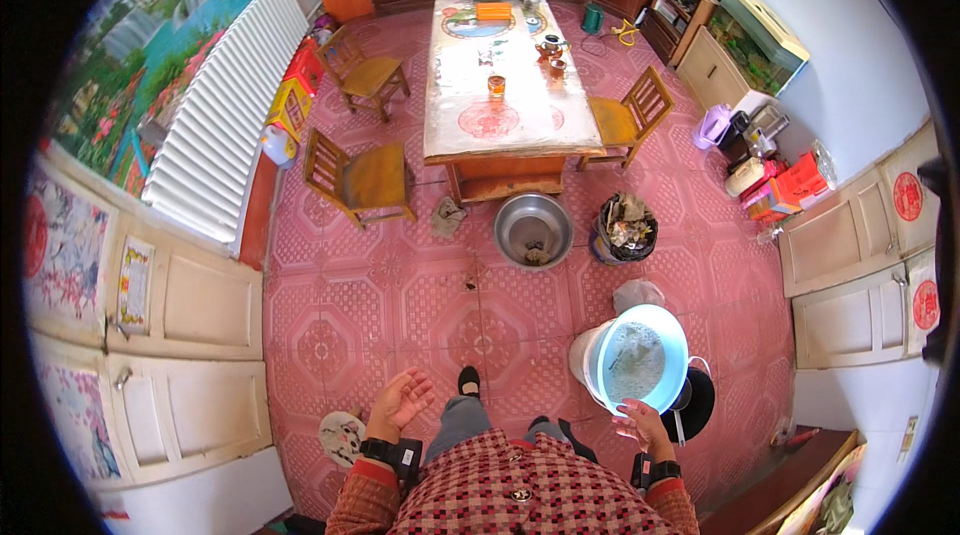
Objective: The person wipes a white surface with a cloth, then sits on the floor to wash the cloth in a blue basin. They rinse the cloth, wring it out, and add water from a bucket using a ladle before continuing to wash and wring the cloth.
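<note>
My left hand (405,394) is raised in front of me, palm turned up, fingers apart, with nothing in it. My right hand (641,426) also has its fingers spread and appears empty. It overlaps the near rim of a light blue plastic tub (677,355); whether it touches the rim is unclear. Greyish, cloudy, foamy-looking contents (636,362) fill the tub's lower part. The tub rests on or in a white bucket (585,362). Beside it lies a round black thing, perhaps a pan (699,404), partly hidden by the tub.
Ahead stand a metal basin (514,224) with a wet clump inside, a full trash bin (626,224) and a crumpled rag (448,218). Beyond is a long table (465,104) with wooden chairs (375,179) around it. A round patterned stool or mat (343,436) is at my left.
</note>
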